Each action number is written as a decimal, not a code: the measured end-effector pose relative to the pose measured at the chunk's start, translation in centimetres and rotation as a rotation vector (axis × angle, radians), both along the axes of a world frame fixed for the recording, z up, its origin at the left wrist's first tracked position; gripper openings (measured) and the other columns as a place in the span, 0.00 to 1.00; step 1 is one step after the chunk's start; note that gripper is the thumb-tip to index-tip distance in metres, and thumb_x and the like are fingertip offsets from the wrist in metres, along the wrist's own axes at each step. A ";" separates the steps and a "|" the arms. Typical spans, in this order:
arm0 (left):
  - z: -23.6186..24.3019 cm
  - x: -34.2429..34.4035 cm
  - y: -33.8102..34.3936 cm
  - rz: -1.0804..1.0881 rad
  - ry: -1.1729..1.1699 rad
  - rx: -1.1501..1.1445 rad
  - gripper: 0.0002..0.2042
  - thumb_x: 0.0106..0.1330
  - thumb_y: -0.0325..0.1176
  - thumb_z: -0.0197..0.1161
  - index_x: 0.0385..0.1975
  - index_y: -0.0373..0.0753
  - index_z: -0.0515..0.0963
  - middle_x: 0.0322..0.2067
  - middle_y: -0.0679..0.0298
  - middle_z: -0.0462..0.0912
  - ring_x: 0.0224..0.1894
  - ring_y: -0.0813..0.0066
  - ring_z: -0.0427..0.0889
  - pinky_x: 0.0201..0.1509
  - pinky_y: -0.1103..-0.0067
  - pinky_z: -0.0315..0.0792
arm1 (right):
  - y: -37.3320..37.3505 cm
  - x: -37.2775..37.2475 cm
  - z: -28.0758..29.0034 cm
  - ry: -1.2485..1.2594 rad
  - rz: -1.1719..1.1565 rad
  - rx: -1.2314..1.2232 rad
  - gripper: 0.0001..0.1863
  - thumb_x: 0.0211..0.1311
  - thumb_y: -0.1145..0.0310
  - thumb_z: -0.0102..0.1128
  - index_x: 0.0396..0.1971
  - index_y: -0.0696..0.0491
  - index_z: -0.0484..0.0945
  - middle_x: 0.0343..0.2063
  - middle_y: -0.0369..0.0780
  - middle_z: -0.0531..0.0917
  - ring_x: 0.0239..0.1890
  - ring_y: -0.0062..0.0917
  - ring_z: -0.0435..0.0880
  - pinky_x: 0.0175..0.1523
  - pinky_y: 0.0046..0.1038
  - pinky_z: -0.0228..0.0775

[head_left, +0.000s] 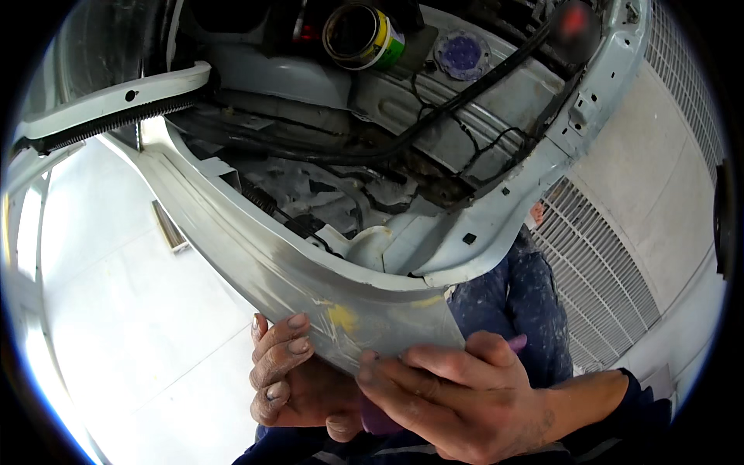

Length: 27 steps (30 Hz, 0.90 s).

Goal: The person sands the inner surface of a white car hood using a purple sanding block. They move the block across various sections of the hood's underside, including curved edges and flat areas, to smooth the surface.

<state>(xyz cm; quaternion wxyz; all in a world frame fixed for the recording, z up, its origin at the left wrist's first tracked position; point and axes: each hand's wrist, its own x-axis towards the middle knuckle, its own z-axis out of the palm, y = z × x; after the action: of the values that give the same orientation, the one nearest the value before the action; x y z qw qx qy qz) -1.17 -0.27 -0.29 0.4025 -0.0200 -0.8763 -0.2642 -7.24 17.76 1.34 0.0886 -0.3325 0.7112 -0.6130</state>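
My right hand [453, 395] presses a purple pad [380, 415] against the lower part of a grey car body panel [341, 318], fingers wrapped over it. The panel has scuffed, sanded-looking patches and yellow smears near its curved pale edge. At the panel's lower left, my left hand [294, 380] has dusty fingers curled up by the edge; whatever they might grip is hidden. Dusty blue-trousered legs [508, 302] show below the body's corner.
The open body cavity [349, 201] holds hoses and wires. An open yellow-and-green tin [380, 46] sits near a purple cap [463, 54]. Floor grates [597, 279] are on the right, white floor tiles [132, 310] on the left, with a small framed slot [169, 225].
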 end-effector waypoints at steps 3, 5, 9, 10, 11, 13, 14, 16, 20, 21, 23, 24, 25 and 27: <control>-0.6 -0.3 0.4 0.063 0.053 -0.022 0.27 0.70 0.54 0.45 0.55 0.34 0.63 0.37 0.49 0.77 0.38 0.49 0.84 0.66 0.44 0.64 | -1.6 -2.7 -0.2 -0.088 0.107 0.080 0.17 0.59 0.64 0.67 0.47 0.52 0.87 0.45 0.32 0.90 0.45 0.17 0.79 0.48 0.26 0.60; -0.7 -0.5 0.7 0.126 0.065 -0.041 0.28 0.71 0.54 0.44 0.55 0.33 0.63 0.36 0.49 0.77 0.37 0.50 0.84 0.66 0.43 0.63 | -3.1 -3.5 -0.9 -0.154 0.135 0.035 0.17 0.57 0.65 0.67 0.46 0.54 0.87 0.46 0.33 0.89 0.45 0.19 0.79 0.47 0.26 0.60; -0.4 -0.3 0.4 0.107 0.012 -0.052 0.29 0.68 0.56 0.44 0.54 0.35 0.65 0.43 0.50 0.76 0.45 0.51 0.81 0.69 0.43 0.61 | -1.6 -2.5 -0.9 -0.263 0.015 -0.035 0.17 0.56 0.70 0.68 0.47 0.54 0.88 0.47 0.35 0.90 0.46 0.23 0.78 0.45 0.25 0.65; -0.4 -0.1 0.1 0.061 0.008 -0.037 0.30 0.67 0.57 0.44 0.55 0.35 0.65 0.44 0.50 0.76 0.47 0.51 0.81 0.71 0.43 0.59 | -1.3 -2.0 -1.0 -0.266 0.021 -0.022 0.17 0.56 0.70 0.69 0.47 0.54 0.88 0.47 0.35 0.90 0.46 0.23 0.78 0.46 0.25 0.64; -0.4 0.1 -0.1 0.018 0.004 -0.021 0.30 0.67 0.57 0.44 0.56 0.36 0.65 0.46 0.50 0.75 0.50 0.51 0.80 0.72 0.43 0.58 | -1.0 -1.7 -1.1 -0.269 0.029 -0.007 0.17 0.56 0.71 0.69 0.47 0.53 0.88 0.47 0.35 0.90 0.45 0.24 0.77 0.46 0.25 0.64; -0.1 0.7 -0.4 0.017 -0.042 -0.025 0.31 0.68 0.57 0.43 0.58 0.36 0.64 0.46 0.50 0.75 0.50 0.51 0.80 0.73 0.42 0.57 | -0.5 -1.0 -1.2 -0.276 0.045 0.022 0.17 0.57 0.71 0.69 0.47 0.52 0.88 0.47 0.35 0.90 0.44 0.24 0.76 0.46 0.26 0.64; 0.1 0.8 -0.4 0.012 -0.067 -0.029 0.31 0.68 0.58 0.43 0.59 0.37 0.64 0.47 0.51 0.74 0.51 0.50 0.80 0.73 0.42 0.56 | -0.3 -0.9 -1.1 -0.282 0.050 0.034 0.17 0.57 0.71 0.69 0.48 0.52 0.88 0.47 0.35 0.90 0.43 0.24 0.76 0.46 0.26 0.64; 0.3 1.1 -0.7 -0.019 -0.079 -0.017 0.31 0.69 0.58 0.44 0.61 0.38 0.63 0.48 0.51 0.74 0.52 0.51 0.79 0.73 0.43 0.55 | 0.1 -1.0 -1.0 -0.293 0.058 0.061 0.17 0.57 0.71 0.69 0.48 0.50 0.89 0.47 0.35 0.90 0.42 0.24 0.75 0.46 0.27 0.64; 0.2 0.4 0.1 0.095 0.003 -0.022 0.24 0.72 0.51 0.48 0.58 0.39 0.64 0.39 0.57 0.77 0.42 0.56 0.84 0.68 0.46 0.58 | 0.9 -2.4 -0.3 -0.325 0.182 0.108 0.21 0.55 0.71 0.69 0.51 0.50 0.87 0.50 0.34 0.89 0.45 0.25 0.76 0.46 0.26 0.62; 0.2 0.2 0.4 0.090 0.014 0.002 0.24 0.72 0.51 0.48 0.58 0.39 0.64 0.38 0.58 0.76 0.42 0.56 0.84 0.67 0.46 0.59 | 1.3 -2.1 -0.6 -0.312 0.199 0.110 0.21 0.55 0.70 0.69 0.52 0.50 0.86 0.50 0.34 0.89 0.45 0.24 0.76 0.46 0.25 0.61; 0.1 -0.3 0.6 0.071 0.043 0.056 0.23 0.72 0.50 0.49 0.58 0.40 0.64 0.38 0.59 0.76 0.41 0.57 0.84 0.67 0.47 0.59 | 1.1 -0.5 -0.9 -0.265 0.101 0.042 0.21 0.57 0.69 0.65 0.52 0.53 0.85 0.50 0.36 0.88 0.47 0.25 0.76 0.48 0.27 0.61; 0.1 -0.2 0.7 0.075 0.037 0.049 0.23 0.71 0.50 0.49 0.58 0.40 0.64 0.38 0.59 0.75 0.40 0.57 0.84 0.67 0.47 0.59 | 0.1 0.6 -0.9 -0.235 -0.005 -0.030 0.21 0.58 0.68 0.62 0.52 0.55 0.84 0.49 0.38 0.88 0.49 0.26 0.77 0.48 0.29 0.62; 0.2 0.1 0.8 0.079 0.030 0.041 0.23 0.71 0.50 0.50 0.57 0.40 0.64 0.37 0.59 0.75 0.40 0.57 0.83 0.66 0.47 0.59 | -0.1 1.1 -1.0 -0.205 -0.010 -0.006 0.21 0.58 0.68 0.61 0.52 0.55 0.84 0.49 0.38 0.88 0.49 0.26 0.77 0.48 0.30 0.62; 0.1 0.4 0.6 0.077 0.032 0.045 0.24 0.70 0.50 0.51 0.57 0.40 0.65 0.38 0.59 0.75 0.41 0.57 0.83 0.66 0.48 0.60 | -1.4 -1.1 -0.6 -0.146 0.088 0.145 0.21 0.58 0.66 0.63 0.52 0.54 0.84 0.51 0.36 0.88 0.48 0.24 0.76 0.47 0.28 0.61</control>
<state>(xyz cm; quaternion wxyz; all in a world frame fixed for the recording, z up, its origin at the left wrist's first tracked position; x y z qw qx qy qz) -0.77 0.34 -0.20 0.4266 0.0189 -0.8637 -0.2678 -8.34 16.36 0.71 0.1908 -0.3105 0.7301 -0.5781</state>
